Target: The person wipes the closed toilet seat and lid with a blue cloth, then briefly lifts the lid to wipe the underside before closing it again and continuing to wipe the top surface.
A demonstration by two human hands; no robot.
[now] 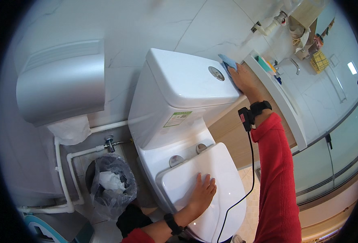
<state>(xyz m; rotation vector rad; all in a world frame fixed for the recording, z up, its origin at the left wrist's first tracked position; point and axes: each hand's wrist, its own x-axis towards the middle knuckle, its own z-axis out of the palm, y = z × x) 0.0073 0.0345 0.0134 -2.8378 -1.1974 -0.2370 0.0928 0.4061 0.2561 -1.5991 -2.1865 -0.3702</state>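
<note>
A white toilet fills the middle of the view, its lid (227, 178) down. My left hand (202, 193) lies flat on the lid with fingers spread, holding nothing. My right hand (243, 80) reaches to the far right corner of the cistern top (183, 77) and presses a light blue cloth (229, 62) against it, just beside the round flush button (216, 73). Both arms wear red sleeves and a black wrist strap; a black cable hangs from the right wrist.
A grey paper dispenser (61, 83) hangs on the wall at left. Below it are white pipes (63, 178) and a bin with a clear bag (112, 184). A wooden counter with a white rim (282, 101) stands right of the toilet.
</note>
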